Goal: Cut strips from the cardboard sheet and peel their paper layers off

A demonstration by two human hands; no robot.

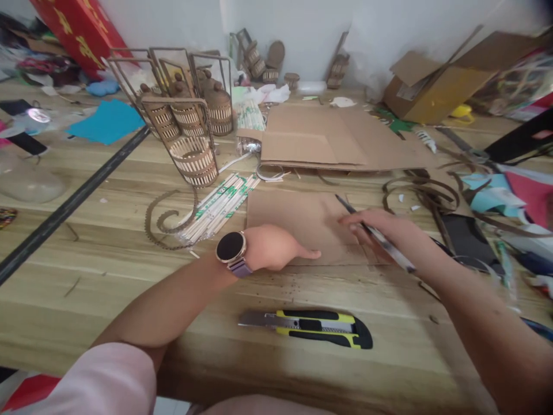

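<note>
Slim pen [375,233] held slantwise in curled fingers of the right hand [375,225], tip over the cardboard piece [298,216] on the wooden table [207,323]. Same piece pressed near its front edge by the left hand [280,248], thumb stretched out, other fingers hidden, their opening not discernible. Yellow-and-black utility knife [319,328], blade exposed, laid just nearer the wearer.

Backed by a plain, pale wall [311,34] along the far side of a wood-grained tabletop [129,311]. Crossed at left by a long dark strip [78,197], with a yellow-marked red panel [80,34] slanting at upper left. Lit softly, dimmer toward the near edge.
</note>
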